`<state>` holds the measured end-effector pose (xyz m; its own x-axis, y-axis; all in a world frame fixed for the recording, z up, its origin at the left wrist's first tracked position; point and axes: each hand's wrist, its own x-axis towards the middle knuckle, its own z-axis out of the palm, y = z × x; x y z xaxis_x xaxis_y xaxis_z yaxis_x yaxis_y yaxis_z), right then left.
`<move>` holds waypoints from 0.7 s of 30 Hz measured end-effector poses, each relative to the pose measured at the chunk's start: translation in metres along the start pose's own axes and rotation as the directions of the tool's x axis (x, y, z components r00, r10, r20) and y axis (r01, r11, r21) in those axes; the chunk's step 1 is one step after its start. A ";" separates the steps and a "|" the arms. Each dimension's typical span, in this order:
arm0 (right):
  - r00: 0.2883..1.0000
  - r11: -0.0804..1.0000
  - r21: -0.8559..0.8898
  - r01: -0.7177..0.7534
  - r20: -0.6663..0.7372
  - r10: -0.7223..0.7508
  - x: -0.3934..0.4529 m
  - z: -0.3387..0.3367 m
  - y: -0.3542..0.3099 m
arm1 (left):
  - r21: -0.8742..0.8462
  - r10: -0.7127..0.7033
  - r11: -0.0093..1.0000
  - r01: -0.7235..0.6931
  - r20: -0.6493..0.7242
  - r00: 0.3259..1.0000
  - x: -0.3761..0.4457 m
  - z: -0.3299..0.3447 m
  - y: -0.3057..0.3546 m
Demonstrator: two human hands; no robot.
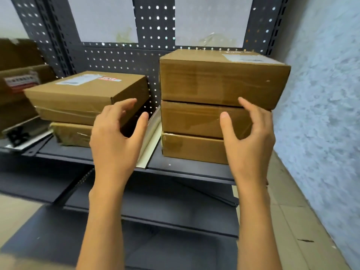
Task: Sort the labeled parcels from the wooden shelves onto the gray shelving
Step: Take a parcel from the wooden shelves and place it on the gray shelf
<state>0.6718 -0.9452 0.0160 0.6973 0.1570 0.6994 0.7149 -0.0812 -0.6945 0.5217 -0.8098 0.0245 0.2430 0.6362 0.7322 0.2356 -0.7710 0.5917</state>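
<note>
- Gray shelving (pixel 187 172): dark metal shelf with a pegboard back (pixel 155 26); it carries every parcel listed below.
- Right stack (pixel 204 121): three cardboard parcels piled on the shelf. Top parcel (pixel 220 80) bears a pale label at its rear corner and overhangs the two beneath it; probably just set there.
- Left stack (pixel 85 106): left of the right stack, two parcels, the upper one (pixel 81 94) labeled white and red.
- Pale divider (pixel 150 137): a leaning panel between the two stacks, seemingly separating sorting bays.
- Further boxes (pixel 19 82): far left of the right stack, blurred; contents unreadable.
- Left hand (pixel 115 139): in front of the left stack, fingers spread wide, holding nothing.
- Right hand (pixel 249 137): before the right stack, fingers loosely open, empty; contact with the top parcel is unclear.
</note>
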 end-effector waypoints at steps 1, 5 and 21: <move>0.999 1.000 -0.019 0.016 0.039 -0.015 -0.010 0.005 -0.009 | 0.059 0.013 0.998 -0.013 -0.004 1.000 -0.004 -0.014 -0.006; 0.975 0.994 -0.066 0.091 0.210 -0.075 -0.057 0.033 -0.054 | 0.288 0.026 0.958 -0.012 -0.044 0.999 -0.026 -0.087 -0.038; 0.649 0.922 0.337 0.189 0.662 -0.375 -0.294 0.144 -0.261 | 0.605 -0.172 0.684 0.408 -0.409 0.896 -0.164 -0.422 -0.130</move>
<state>0.2725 -0.8286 -0.0326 0.1494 0.7842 0.6023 0.7736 0.2866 -0.5652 0.0539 -0.8260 -0.0302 -0.2081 0.6912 0.6920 0.8295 -0.2502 0.4994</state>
